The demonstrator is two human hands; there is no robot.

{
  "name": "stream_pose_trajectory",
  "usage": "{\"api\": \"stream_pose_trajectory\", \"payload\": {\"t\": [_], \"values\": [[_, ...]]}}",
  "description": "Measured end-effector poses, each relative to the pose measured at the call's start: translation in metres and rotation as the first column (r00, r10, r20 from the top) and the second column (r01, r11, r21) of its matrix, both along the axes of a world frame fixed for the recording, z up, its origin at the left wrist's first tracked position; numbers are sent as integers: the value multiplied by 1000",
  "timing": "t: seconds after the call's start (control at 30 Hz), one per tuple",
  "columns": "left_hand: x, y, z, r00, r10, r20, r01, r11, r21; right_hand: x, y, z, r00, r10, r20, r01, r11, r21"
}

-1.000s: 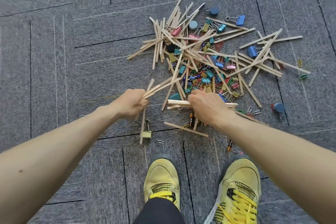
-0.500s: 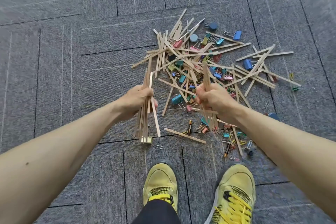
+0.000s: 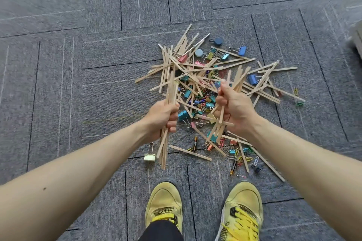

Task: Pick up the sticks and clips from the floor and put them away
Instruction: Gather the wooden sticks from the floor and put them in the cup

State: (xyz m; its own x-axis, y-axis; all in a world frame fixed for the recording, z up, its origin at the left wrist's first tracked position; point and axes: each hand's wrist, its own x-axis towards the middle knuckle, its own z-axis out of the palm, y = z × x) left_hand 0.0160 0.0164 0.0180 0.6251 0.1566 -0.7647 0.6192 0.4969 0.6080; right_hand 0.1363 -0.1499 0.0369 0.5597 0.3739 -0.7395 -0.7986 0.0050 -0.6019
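Note:
A heap of thin wooden sticks (image 3: 197, 68) and coloured binder clips (image 3: 207, 101) lies on the grey carpet in front of me. My left hand (image 3: 162, 117) grips an upright bundle of sticks (image 3: 168, 92) above the heap's left edge. My right hand (image 3: 233, 109) grips a looser, splayed bunch of sticks (image 3: 238, 78) over the middle of the heap. A pale yellow binder clip (image 3: 149, 156) lies alone near the lower end of the left bundle. Loose sticks, paper clips and small batteries (image 3: 234, 167) lie scattered below my right hand.
My two yellow shoes (image 3: 164, 205) stand on the carpet just below the heap. A blue binder clip (image 3: 242, 50) and round magnets (image 3: 218, 41) lie at the heap's far side. A grey object's edge (image 3: 357, 41) shows at the right border.
Both hands have risen from the floor with their sticks. The left bundle turned upright, and the right hand lifted its bunch clear of the heap.

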Motion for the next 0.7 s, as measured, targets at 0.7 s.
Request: {"api": "stream_pose_trajectory", "payload": {"t": [0.7], "values": [[14, -49, -27, 940, -333, -70, 334, 859, 389, 17, -54, -19, 997, 58, 53, -50, 987, -152]]}}
